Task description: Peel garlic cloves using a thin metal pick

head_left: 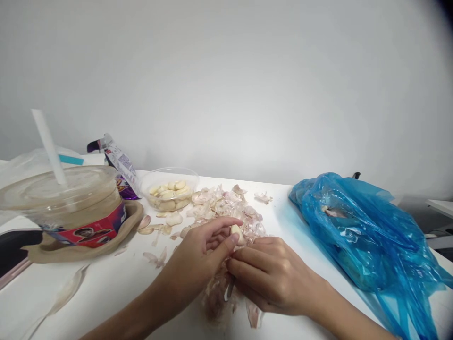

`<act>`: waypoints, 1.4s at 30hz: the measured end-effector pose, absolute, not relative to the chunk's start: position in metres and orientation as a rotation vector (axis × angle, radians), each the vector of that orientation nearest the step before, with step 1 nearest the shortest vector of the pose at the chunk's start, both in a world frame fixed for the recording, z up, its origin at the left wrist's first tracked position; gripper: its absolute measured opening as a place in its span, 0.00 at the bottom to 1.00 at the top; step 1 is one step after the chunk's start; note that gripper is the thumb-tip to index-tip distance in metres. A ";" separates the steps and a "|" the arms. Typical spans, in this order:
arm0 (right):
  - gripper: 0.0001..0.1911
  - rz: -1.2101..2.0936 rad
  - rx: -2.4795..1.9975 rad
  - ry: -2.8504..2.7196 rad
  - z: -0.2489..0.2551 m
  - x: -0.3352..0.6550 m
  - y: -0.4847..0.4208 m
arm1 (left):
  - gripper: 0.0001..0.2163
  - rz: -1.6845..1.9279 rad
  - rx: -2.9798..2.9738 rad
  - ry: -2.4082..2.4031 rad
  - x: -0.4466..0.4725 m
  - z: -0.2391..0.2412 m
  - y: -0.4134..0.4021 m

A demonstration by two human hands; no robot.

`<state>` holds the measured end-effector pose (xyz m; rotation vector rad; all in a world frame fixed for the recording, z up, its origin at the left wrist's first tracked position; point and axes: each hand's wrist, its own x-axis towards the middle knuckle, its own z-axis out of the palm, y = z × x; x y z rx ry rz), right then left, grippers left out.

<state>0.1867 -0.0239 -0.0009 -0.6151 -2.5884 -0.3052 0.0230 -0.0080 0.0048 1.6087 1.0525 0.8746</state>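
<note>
My left hand pinches a pale garlic clove between thumb and fingers above a heap of papery garlic skins. My right hand is curled closed just beside it, its fingertips meeting the same clove and its skin. A small clear plastic bowl with several peeled cloves stands behind the hands, to the left. A few loose cloves lie on the white table in front of the bowl.
A large plastic drink cup with a straw stands at the left on a brown sleeve. A purple snack packet leans behind it. A crumpled blue plastic bag fills the right side. A dark phone lies at the far left edge.
</note>
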 end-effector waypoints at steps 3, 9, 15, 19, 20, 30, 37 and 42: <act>0.14 -0.308 -0.621 -2.590 -0.001 0.187 -0.024 | 0.18 0.889 1.630 1.043 0.023 0.004 -0.008; 0.14 -0.315 -0.631 -2.599 -0.003 0.187 -0.024 | 0.18 0.876 1.643 1.052 0.022 0.002 -0.007; 0.13 -0.305 -0.628 -2.602 -0.004 0.187 -0.023 | 0.19 0.867 1.646 1.044 0.023 0.001 -0.006; 0.14 -0.297 -0.623 -2.601 -0.003 0.188 -0.023 | 0.19 0.873 1.626 1.031 0.023 0.001 -0.005; 0.13 -0.296 -0.621 -2.599 -0.003 0.188 -0.023 | 0.19 0.873 1.621 1.032 0.022 0.001 -0.005; 0.13 -0.302 -0.620 -2.588 -0.002 0.187 -0.024 | 0.18 0.860 1.628 1.025 0.022 0.001 -0.006; 0.12 -0.298 -0.659 -2.637 -0.003 0.187 -0.026 | 0.18 0.859 1.613 1.024 0.022 0.000 -0.007; 0.11 -0.292 -0.672 -2.660 -0.004 0.188 -0.025 | 0.17 0.872 1.619 1.025 0.023 -0.001 -0.007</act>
